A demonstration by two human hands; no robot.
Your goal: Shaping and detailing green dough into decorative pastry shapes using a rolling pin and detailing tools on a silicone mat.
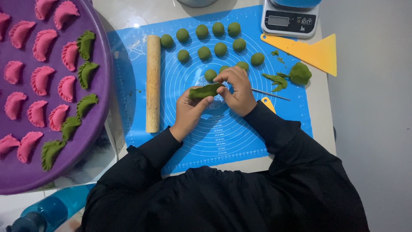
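Observation:
A folded green dumpling (pixel 205 90) is held over the blue silicone mat (pixel 240 133). My left hand (pixel 189 112) cradles it from below, thumb on its lower edge. My right hand (pixel 237 89) pinches its right end with the fingertips. Several green dough balls (pixel 204 53) lie in rows on the mat just beyond my hands. A wooden rolling pin (pixel 152 83) lies upright along the mat's left side.
A round purple tray (pixel 101 107) at the left carries several pink and green crimped dumplings. Green dough scraps (pixel 299 74), a yellow scraper (pixel 315 53) and a kitchen scale (pixel 290 19) sit at the upper right. A thin stick (pixel 270 94) lies right of my hands. A blue bottle (pixel 47 212) is at the lower left.

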